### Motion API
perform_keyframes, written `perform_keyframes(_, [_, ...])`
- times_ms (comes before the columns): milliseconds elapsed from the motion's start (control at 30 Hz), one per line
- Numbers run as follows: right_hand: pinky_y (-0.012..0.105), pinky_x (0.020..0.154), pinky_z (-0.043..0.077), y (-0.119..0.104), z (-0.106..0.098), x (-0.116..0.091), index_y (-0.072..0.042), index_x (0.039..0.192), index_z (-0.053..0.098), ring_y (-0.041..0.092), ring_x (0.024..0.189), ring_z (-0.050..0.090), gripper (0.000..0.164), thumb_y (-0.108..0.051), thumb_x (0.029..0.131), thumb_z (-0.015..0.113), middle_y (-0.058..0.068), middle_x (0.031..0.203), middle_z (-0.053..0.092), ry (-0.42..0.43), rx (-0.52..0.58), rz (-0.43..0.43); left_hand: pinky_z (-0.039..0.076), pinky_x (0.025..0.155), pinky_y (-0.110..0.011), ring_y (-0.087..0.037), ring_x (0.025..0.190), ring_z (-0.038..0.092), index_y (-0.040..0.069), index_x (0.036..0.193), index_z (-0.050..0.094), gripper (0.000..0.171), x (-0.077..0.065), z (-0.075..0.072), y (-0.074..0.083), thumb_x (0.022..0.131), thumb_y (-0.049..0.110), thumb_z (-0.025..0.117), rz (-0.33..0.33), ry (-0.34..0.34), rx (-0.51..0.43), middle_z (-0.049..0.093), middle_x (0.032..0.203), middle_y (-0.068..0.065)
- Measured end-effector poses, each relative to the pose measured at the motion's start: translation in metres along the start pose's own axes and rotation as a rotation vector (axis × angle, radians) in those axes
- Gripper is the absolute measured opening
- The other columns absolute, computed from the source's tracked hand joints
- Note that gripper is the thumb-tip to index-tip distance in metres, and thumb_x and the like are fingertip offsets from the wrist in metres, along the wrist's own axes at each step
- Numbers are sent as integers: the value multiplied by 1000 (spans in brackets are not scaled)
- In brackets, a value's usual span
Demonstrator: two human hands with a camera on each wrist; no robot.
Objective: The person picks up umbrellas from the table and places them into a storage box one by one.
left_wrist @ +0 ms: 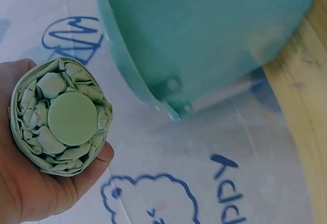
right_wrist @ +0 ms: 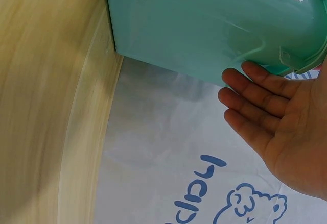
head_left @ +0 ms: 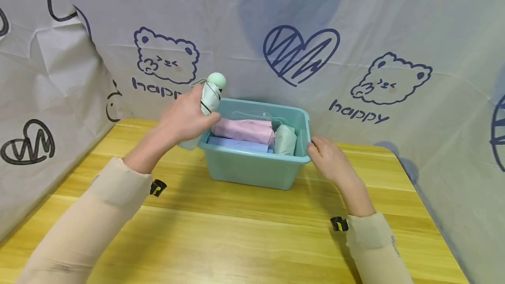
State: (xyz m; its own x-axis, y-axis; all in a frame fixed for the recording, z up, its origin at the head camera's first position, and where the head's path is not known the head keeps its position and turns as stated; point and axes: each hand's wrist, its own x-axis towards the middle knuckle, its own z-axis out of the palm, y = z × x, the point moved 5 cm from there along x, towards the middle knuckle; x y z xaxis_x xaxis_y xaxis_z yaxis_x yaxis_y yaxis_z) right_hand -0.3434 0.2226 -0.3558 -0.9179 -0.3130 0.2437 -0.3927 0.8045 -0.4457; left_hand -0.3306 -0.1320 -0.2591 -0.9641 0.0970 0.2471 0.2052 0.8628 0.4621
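Note:
My left hand [head_left: 183, 115] grips a folded mint-green umbrella [head_left: 211, 95] with a round ball knob on top and a dark band across its fabric. It is held above the left end of a teal plastic bin [head_left: 252, 170]. In the left wrist view the pleated end of the umbrella [left_wrist: 71, 119] faces the camera, with a round disc at its centre. At the bin's right rim is my right hand [head_left: 327, 159]. The right wrist view shows its fingers [right_wrist: 255, 101] straight beside the outer wall, the thumb hidden.
Inside the bin lie a pink fabric roll [head_left: 246, 130], a blue folded one [head_left: 238, 144] and a pale green bundle [head_left: 285, 139]. The bin stands toward the back of the wooden table [head_left: 236, 231]. A printed cloth [head_left: 236, 21] with hearts and bears hangs behind.

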Motion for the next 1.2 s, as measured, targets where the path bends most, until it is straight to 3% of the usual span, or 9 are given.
perform_keyframes(233, [55,96,48,-1,0,0,-1,117,62,36,105,57,43,-32,108,34,18,116,63,1,15,-5,51,62,-42,-29,80,62,8,142,42,71,13,11,33,87,45,66,44,-57,26,61,101,-9])
perform_keyframes(400, [55,96,48,-1,2,1,0,119,63,36,106,57,44,-32,108,35,18,116,64,1,14,-7,53,60,-42,-28,79,63,10,138,44,66,24,20,51,88,45,66,69,-105,49,61,99,-8])
perform_keyframes(767, [56,96,48,-1,0,1,0,119,62,37,105,57,45,-33,108,33,18,117,63,5,24,-5,55,65,-39,-25,85,64,7,139,42,69,47,50,90,89,50,63,64,-248,4,59,107,-7])
perform_keyframes(1033, [55,95,48,0,1,0,0,122,62,36,103,56,47,-34,108,32,17,117,63,-4,36,1,55,78,-37,-24,98,63,0,151,29,77,61,77,115,97,48,57,26,-425,11,55,122,-10])
perform_keyframes(1200, [54,94,48,0,1,0,0,121,62,36,102,56,46,-33,108,32,17,115,63,-2,31,2,55,74,-33,-23,94,63,0,142,38,63,70,87,124,97,40,57,7,-549,46,55,120,-12])
